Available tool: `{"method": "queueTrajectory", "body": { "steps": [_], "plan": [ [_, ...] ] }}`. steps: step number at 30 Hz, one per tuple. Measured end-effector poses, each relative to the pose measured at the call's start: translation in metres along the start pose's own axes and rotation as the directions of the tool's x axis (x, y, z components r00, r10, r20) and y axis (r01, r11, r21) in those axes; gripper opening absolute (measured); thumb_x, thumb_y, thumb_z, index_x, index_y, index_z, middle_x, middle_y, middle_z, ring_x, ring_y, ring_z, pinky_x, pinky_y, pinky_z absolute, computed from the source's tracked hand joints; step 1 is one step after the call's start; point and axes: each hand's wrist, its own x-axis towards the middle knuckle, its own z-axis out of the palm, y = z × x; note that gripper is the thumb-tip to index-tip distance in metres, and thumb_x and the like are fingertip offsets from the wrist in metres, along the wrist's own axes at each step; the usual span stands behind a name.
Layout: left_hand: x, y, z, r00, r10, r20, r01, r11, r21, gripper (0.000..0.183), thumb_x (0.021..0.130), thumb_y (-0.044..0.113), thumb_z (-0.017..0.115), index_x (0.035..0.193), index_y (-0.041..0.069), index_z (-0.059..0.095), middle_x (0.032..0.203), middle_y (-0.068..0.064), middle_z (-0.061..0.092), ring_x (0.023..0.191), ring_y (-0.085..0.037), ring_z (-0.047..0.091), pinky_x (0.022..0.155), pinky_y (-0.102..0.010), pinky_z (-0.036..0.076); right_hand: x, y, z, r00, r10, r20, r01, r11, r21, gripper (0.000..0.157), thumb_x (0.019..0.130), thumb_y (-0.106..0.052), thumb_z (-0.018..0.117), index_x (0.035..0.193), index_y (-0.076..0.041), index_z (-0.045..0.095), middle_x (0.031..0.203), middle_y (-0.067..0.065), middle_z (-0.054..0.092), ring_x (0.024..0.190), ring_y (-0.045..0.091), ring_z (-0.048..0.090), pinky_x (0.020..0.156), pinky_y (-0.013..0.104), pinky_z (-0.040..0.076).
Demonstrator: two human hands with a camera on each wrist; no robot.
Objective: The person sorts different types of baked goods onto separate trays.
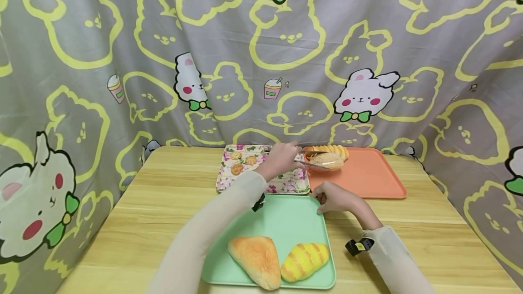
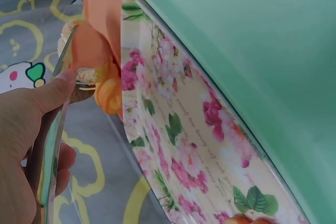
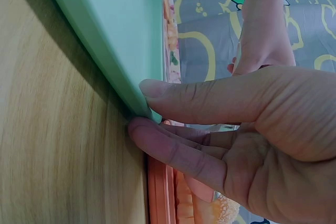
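Note:
My left hand (image 1: 283,160) grips metal tongs (image 2: 48,145) and reaches over the floral tray toward the orange tray (image 1: 369,171). The tong ends lie on either side of a crumb-coated bun (image 1: 330,161), at the orange tray's left end. Just behind the bun sits a ridged yellow-orange bread (image 1: 339,149). My right hand (image 1: 337,198) pinches the far right corner of the green tray (image 3: 113,40) between thumb and fingers. On the green tray lie a triangular brown bread (image 1: 258,257) and an oval yellow striped bread (image 1: 305,262).
The floral tray (image 1: 292,185) stands between the green tray and the curtain, with several small cookies (image 1: 237,168) on its left part. Its right edge meets the orange tray. A patterned grey curtain (image 1: 229,44) rises behind the wooden table (image 1: 155,203) and along both sides.

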Motion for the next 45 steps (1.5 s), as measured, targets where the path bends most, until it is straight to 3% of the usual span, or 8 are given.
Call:
{"method": "queueTrajectory", "body": {
  "steps": [7, 17, 26, 35, 45],
  "plan": [
    [0.000, -0.002, 0.005, 1.000, -0.023, 0.013, 0.023, 1.000, -0.012, 0.057, 0.090, 0.055, 0.071, 0.133, 0.018, 0.068, 0.121, 0.000, 0.067, 0.071, -0.011, 0.062, 0.057, -0.026, 0.049, 0.000, -0.001, 0.000, 1.000, 0.013, 0.000, -0.013, 1.000, -0.004, 0.024, 0.079, 0.004, 0.082, 0.103, 0.003, 0.075, 0.078, 0.008, 0.064, 0.067, 0.006, 0.052, 0.064, 0.022, 0.045],
    [0.003, -0.001, 0.008, 1.000, -0.027, 0.012, 0.027, 1.000, 0.002, 0.062, 0.089, 0.058, 0.071, 0.136, 0.018, 0.066, 0.123, -0.001, 0.067, 0.066, -0.011, 0.060, 0.051, -0.025, 0.042, 0.000, -0.004, 0.000, 1.000, 0.028, -0.003, -0.028, 1.000, -0.004, 0.033, 0.079, 0.001, 0.083, 0.111, 0.006, 0.074, 0.085, 0.010, 0.069, 0.070, 0.006, 0.054, 0.065, 0.023, 0.048],
    [0.005, 0.002, 0.010, 0.999, -0.040, 0.026, 0.041, 0.999, -0.011, 0.072, 0.084, 0.064, 0.073, 0.140, 0.020, 0.063, 0.127, -0.001, 0.065, 0.082, -0.014, 0.066, 0.058, -0.025, 0.047, 0.000, -0.002, 0.001, 1.000, 0.018, -0.003, -0.018, 1.000, -0.006, 0.033, 0.079, 0.002, 0.083, 0.110, 0.007, 0.074, 0.081, 0.010, 0.068, 0.069, 0.006, 0.054, 0.064, 0.022, 0.048],
    [0.001, -0.005, 0.004, 0.999, -0.047, 0.028, 0.048, 0.998, -0.027, 0.071, 0.085, 0.063, 0.074, 0.142, 0.022, 0.062, 0.128, -0.001, 0.064, 0.078, -0.013, 0.065, 0.053, -0.023, 0.039, 0.000, -0.002, 0.001, 1.000, 0.024, -0.006, -0.024, 1.000, -0.009, 0.036, 0.079, 0.002, 0.083, 0.113, 0.009, 0.073, 0.081, 0.009, 0.069, 0.069, 0.007, 0.054, 0.064, 0.022, 0.047],
    [-0.007, -0.010, 0.005, 1.000, 0.007, 0.002, -0.007, 1.000, -0.016, 0.057, 0.090, 0.059, 0.069, 0.137, 0.026, 0.067, 0.128, 0.000, 0.068, 0.056, -0.007, 0.049, 0.045, -0.021, 0.028, 0.000, -0.003, 0.000, 1.000, 0.023, 0.002, -0.023, 1.000, 0.001, 0.033, 0.081, 0.003, 0.082, 0.112, 0.008, 0.073, 0.081, 0.010, 0.067, 0.068, 0.006, 0.053, 0.064, 0.023, 0.047]
  ]
}}
